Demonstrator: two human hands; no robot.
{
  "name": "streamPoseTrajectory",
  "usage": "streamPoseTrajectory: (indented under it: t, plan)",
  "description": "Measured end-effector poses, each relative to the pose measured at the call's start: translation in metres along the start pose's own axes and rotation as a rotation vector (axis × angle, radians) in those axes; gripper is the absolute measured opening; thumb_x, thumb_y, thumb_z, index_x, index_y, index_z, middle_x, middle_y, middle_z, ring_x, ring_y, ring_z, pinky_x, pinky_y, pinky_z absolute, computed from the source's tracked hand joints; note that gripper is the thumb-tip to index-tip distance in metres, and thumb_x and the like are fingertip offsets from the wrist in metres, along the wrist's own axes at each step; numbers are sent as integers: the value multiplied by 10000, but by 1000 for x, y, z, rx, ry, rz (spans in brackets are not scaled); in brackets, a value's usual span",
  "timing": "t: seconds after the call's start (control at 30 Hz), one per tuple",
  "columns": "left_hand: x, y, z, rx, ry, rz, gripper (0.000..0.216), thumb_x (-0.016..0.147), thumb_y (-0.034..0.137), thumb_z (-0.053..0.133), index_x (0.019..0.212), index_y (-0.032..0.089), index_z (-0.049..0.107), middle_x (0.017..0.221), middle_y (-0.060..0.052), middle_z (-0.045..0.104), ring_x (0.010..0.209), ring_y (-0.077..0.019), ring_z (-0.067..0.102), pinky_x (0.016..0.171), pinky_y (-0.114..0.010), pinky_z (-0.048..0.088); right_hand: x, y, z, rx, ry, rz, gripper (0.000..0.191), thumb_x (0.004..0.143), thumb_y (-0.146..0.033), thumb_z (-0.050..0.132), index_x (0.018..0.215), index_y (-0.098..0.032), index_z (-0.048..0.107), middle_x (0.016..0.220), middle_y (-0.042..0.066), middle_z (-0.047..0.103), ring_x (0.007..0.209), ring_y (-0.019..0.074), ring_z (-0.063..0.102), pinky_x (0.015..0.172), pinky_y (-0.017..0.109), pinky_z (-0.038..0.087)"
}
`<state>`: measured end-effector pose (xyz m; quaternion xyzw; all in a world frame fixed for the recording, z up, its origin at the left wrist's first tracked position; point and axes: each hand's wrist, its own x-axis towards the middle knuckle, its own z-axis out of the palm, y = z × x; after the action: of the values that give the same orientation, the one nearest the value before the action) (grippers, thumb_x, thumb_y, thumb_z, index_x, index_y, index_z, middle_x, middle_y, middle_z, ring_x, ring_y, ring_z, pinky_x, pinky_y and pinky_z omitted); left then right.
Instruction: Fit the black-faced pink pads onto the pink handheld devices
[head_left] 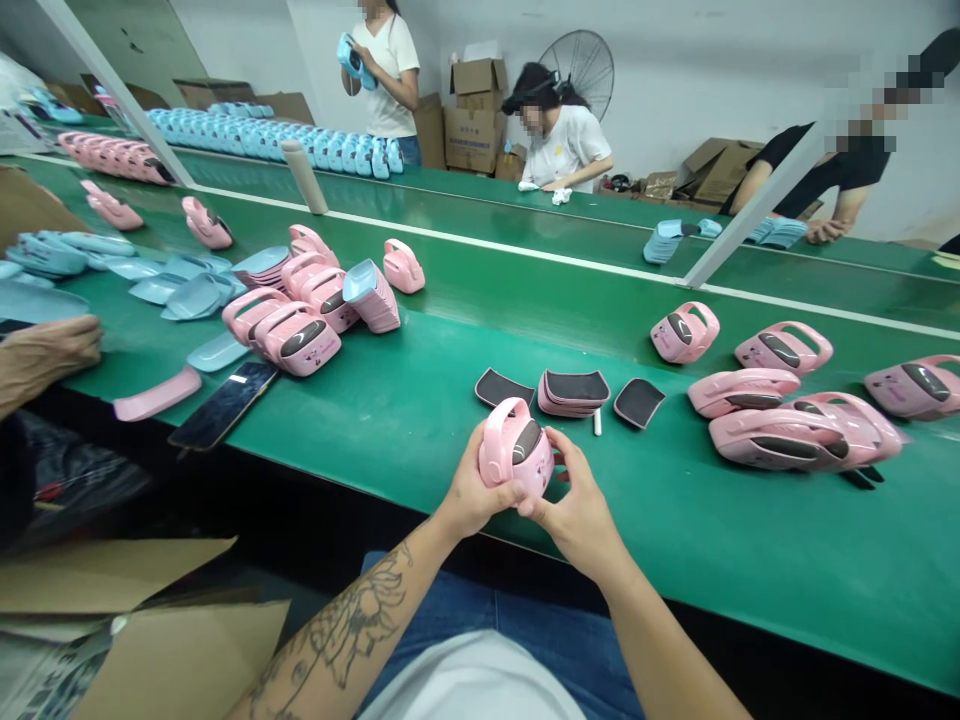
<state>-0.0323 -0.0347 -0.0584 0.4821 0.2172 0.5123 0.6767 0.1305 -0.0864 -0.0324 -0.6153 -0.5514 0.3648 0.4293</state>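
Note:
Between my two hands, above the table's near edge, is a pink plastic housing [517,455] with a loop handle and a dark oval window. My left hand [472,490] is wrapped round its left side, the thumb along the bottom. From the right, my right hand [574,500] grips it with thumb and fingertips. Just beyond lie a stack of dark-faced pink panels [574,390], a single dark panel [640,402] to the right, and another dark panel [504,388] to the left. A small white stick [598,422] lies beside the stack.
Several pink housings [780,435] stand at the right, others [300,340] at the left. Blue covers [199,285] and a phone [225,405] lie left, near a co-worker's hand [49,355]. A white post [757,200] rises from the green table [465,345]. Other people work across it.

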Motion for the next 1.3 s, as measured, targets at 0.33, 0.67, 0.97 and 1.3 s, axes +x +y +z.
streamPoseTrajectory:
  t: [0.33,0.67,0.97,1.3]
  plan:
    - [2,3,1,11,-51,-3,970,698,354,912,1542,241,448,1595,-155,478,1407,-408,527,1164,-552,456,-4,0,-7,-39,-64,-53,1012,724,-622,867,1552,-255,416,1565,149,486,1450,364,479,1220,576,395]
    - [0,-1,0,-2,-23,12,937,699,361,906,1520,238,470,1569,-151,513,1426,-412,520,1195,-560,422,-2,-18,-16,-58,-130,60,995,771,-518,865,1618,-299,390,1657,101,439,1507,355,450,1247,580,381]
    - [2,1,2,47,13,7,953,669,403,923,1494,216,485,1485,-167,565,1332,-392,580,1116,-532,482,-3,-9,-11,-72,-125,-14,965,823,-480,835,1636,-299,346,1622,107,452,1512,322,436,1257,546,368]
    - [3,-2,4,93,157,8,835,642,434,922,1363,207,569,1292,-116,670,1194,-334,644,1040,-479,516,-1,2,-11,-116,-103,-64,936,833,-570,804,1616,-305,364,1561,131,487,1449,344,489,1205,581,425]
